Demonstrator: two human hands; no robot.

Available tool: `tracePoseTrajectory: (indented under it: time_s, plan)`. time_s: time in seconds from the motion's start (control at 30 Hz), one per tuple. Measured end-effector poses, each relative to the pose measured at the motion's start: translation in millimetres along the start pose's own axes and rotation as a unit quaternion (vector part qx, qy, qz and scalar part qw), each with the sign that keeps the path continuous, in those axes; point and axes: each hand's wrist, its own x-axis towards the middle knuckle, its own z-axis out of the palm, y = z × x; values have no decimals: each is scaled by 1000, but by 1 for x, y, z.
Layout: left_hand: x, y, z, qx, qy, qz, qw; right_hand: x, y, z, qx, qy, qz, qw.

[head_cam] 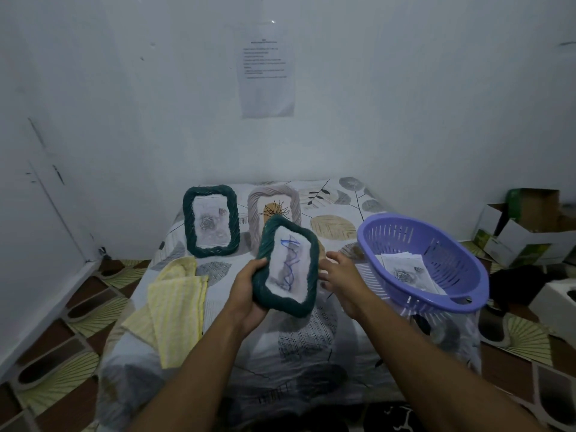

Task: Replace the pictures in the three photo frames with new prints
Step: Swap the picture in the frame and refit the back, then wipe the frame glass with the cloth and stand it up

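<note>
Centrally, the fingers [260, 262] of the left hand [249, 288] curl round the left edge of a dark green photo frame [288, 266], holding it tilted above the counter [311, 344]. The right hand [341, 272] lies loosely spread just beside the frame's right edge, gripping nothing. Behind stand a second green frame [211, 221] and a beige frame [274, 199]. Right: purple basket [452, 254] containing prints [405, 271]. Left: yellow cloth [174, 307].
</note>
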Motion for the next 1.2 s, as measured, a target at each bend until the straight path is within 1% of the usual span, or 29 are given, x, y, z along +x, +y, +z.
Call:
tracePoseTrajectory:
  time_s: [0.1, 0.17, 0.23, 0.3, 0.37, 0.4, 0.43, 0.47, 0.5, 0.53, 0.57, 0.6, 0.63, 0.67, 0.7, 0.73, 0.77, 0.8, 0.9, 0.93, 0.97, 1.0, 1.03, 1.07, 1.1, 1.13, 1.17, 1.2]
  plan:
    - [-5, -1, -11, 14, 3, -10, 1000, -2, 3, 7, 78, -22, 14, 997]
    - [-5, 0, -17, 52, 37, -5, 998, -3, 3, 9, 113, -14, 19, 993]
    - [-5, 2, -24, 84, 72, -2, 994, -2, 4, 11, 126, -18, 13, 992]
    - [-7, 5, -29, 95, 66, -8, 993, -1, 5, 13, 124, -29, 1, 992]
    - [-8, 8, -31, 112, 50, 5, 992, 0, 7, 18, 133, -37, -10, 990]
    - [-9, 11, -33, 146, 55, 22, 988, 0, 8, 20, 141, -39, -15, 989]
    - [-8, 15, -36, 207, 72, 44, 975, 1, 9, 21, 149, -40, -19, 988]
    - [-8, 21, -42, 299, 102, 72, 946, 2, 9, 22, 152, -39, -22, 987]
    - [-7, 27, -52, 409, 137, 110, 895, 2, 11, 22, 151, -37, -24, 988]
    - [-8, 34, -65, 518, 172, 156, 824, 2, 12, 22, 148, -35, -27, 988]
    - [-9, 41, -80, 607, 204, 199, 742, 3, 13, 23, 144, -34, -30, 989]
    - [-11, 48, -96, 678, 228, 223, 662, 3, 14, 23, 139, -35, -31, 989]
    - [-12, 53, -112, 736, 247, 216, 592, 3, 15, 25, 135, -35, -30, 990]
    - [-14, 54, -126, 783, 262, 179, 535, 3, 17, 26, 131, -35, -29, 990]
    - [-16, 53, -136, 818, 269, 131, 491, 3, 18, 27, 126, -35, -27, 991]
    - [-17, 50, -145, 838, 271, 90, 465, 3, 19, 29, 120, -37, -26, 992]
    - [-17, 45, -151, 848, 267, 71, 452, 2, 19, 31, 116, -40, -26, 992]
    - [-17, 42, -154, 855, 262, 70, 442, 2, 20, 33, 113, -42, -25, 992]
    - [-13, 38, -150, 872, 252, 111, 406, 0, 21, 36, 109, -43, -23, 993]
    - [-13, 38, -149, 873, 251, 119, 402, 0, 21, 36, 109, -42, -22, 993]
    - [-13, 38, -147, 865, 255, 130, 412, 0, 21, 36, 109, -40, -22, 993]
    - [-13, 38, -145, 848, 265, 144, 436, 0, 20, 36, 110, -39, -21, 993]
    - [-15, 38, -142, 816, 281, 163, 478, 0, 20, 35, 111, -39, -21, 993]
    - [-17, 39, -137, 772, 291, 185, 534, 0, 19, 34, 112, -39, -21, 993]
    - [-18, 40, -131, 719, 289, 212, 596, 0, 18, 34, 113, -38, -20, 993]
    - [-20, 41, -123, 667, 277, 244, 647, 0, 18, 33, 114, -36, -20, 993]
    - [-20, 41, -113, 625, 262, 277, 681, 1, 17, 34, 115, -33, -19, 993]
    - [-20, 39, -101, 592, 245, 302, 706, 1, 16, 34, 115, -29, -18, 993]
